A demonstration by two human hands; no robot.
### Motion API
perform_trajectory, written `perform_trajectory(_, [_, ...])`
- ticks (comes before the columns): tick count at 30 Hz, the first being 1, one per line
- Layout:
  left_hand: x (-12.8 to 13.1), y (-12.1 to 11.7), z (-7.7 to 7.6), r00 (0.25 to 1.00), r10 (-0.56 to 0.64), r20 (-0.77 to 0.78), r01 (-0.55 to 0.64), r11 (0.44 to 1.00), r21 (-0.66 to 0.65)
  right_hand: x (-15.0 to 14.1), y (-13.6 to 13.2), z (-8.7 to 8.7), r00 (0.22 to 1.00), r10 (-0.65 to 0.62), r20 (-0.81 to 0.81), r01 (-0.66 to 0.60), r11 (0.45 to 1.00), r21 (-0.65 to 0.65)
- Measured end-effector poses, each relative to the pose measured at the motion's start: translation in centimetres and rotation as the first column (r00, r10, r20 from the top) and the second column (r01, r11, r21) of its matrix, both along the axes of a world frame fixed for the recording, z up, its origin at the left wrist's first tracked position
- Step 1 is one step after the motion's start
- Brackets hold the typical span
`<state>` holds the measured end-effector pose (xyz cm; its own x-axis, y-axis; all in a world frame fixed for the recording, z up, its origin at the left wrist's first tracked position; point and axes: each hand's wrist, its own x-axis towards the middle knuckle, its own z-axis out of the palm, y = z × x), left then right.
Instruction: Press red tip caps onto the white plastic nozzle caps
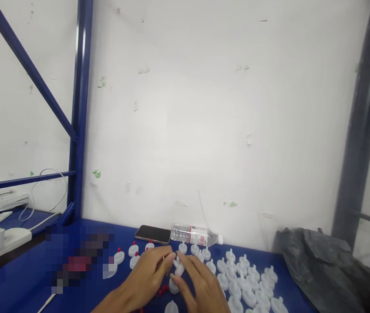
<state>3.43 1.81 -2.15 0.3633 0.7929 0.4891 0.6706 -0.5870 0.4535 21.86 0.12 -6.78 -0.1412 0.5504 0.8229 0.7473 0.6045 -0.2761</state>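
Observation:
My left hand and my right hand meet at the front middle of the blue table. Between the thumb and forefinger of my right hand is a white translucent nozzle cap, tilted. My left fingers are pinched together beside its tip; what they hold, if anything, is too small to make out. Below the fingers stand another white nozzle cap and one nearer the front edge. Small red tips lie loose by my left hand. To the left, several nozzle caps carry red tips.
Many white nozzle caps without red tips crowd the table on the right. Behind my hands lie a phone and a plastic bottle. A dark plastic bag sits at far right, a power strip at far left.

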Motion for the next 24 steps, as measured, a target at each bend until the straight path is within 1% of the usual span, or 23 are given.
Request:
perform_trajectory(2, [-0.8,0.3,1.4,0.994,0.090,-0.060,-0.088,0.995,0.039,0.3,-0.5,1.0,0.999,0.027,0.039,-0.026,0.999,-0.026])
perform_trajectory(3, [-1.2,0.5,2.0,0.981,0.166,-0.100,-0.158,0.984,0.078,0.5,-0.7,1.4,0.998,0.040,0.044,-0.038,0.998,-0.045])
perform_trajectory(5, [-2.3,1.1,2.7,0.956,0.263,-0.131,-0.248,0.962,0.116,0.7,-0.9,1.9,0.997,0.046,0.069,-0.040,0.996,-0.079])
perform_trajectory(7, [-3.4,2.0,3.0,0.928,0.334,-0.165,-0.315,0.940,0.130,0.9,-1.0,2.1,0.991,0.060,0.117,-0.047,0.993,-0.108])
perform_trajectory(11, [-5.2,3.2,2.8,0.861,0.442,-0.251,-0.417,0.896,0.150,0.8,-1.4,2.3,0.976,0.099,0.192,-0.067,0.984,-0.163])
perform_trajectory(15, [-6.0,3.3,2.8,0.825,0.459,-0.330,-0.438,0.888,0.140,0.4,-2.0,2.5,0.963,0.146,0.226,-0.099,0.973,-0.207])
perform_trajectory(18, [-6.3,3.4,2.8,0.822,0.436,-0.366,-0.426,0.898,0.114,0.4,-2.2,2.2,0.952,0.118,0.284,-0.055,0.974,-0.220])
perform_trajectory(21, [-6.5,3.9,2.2,0.828,0.406,-0.388,-0.405,0.910,0.088,0.6,-2.1,1.7,0.936,0.092,0.339,-0.019,0.977,-0.213])
perform_trajectory(24, [-6.8,4.5,1.4,0.836,0.377,-0.398,-0.381,0.922,0.073,0.7,-2.0,1.3,0.932,0.100,0.348,-0.025,0.976,-0.215])
